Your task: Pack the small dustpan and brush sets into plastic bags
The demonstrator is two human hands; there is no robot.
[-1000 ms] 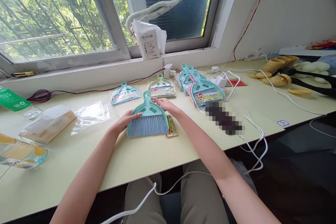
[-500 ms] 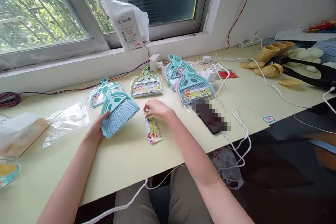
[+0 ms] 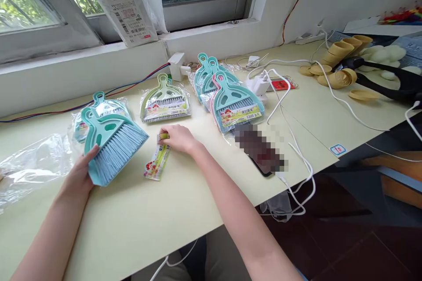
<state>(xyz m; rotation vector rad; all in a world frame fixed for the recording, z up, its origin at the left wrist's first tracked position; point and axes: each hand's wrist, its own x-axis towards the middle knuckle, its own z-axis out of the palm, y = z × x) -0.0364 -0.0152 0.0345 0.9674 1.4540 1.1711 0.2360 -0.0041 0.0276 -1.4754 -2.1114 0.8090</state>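
Note:
My left hand [image 3: 82,169] grips a teal dustpan and brush set [image 3: 112,145], thumb on its near left edge, the blue-grey bristles facing up. Part of a bagged teal set [image 3: 108,107] shows behind it. My right hand [image 3: 176,137] pinches the upper end of a printed label card [image 3: 156,161], yellow and white with red mushroom pictures. The card's lower end slants toward the teal set. A bagged green dustpan set [image 3: 165,103] lies just beyond my right hand.
More bagged teal and pink dustpan sets [image 3: 235,105] overlap at the back. A phone [image 3: 263,151], white charging cables [image 3: 305,162] and a plug adapter [image 3: 259,85] lie to the right. A clear plastic bag [image 3: 39,162] is at left. Tan cups [image 3: 339,52] stand far right.
The view has swung right and closer. My right hand has lifted the label card's upper end, and the card now tilts the other way. My left hand still holds the teal set.

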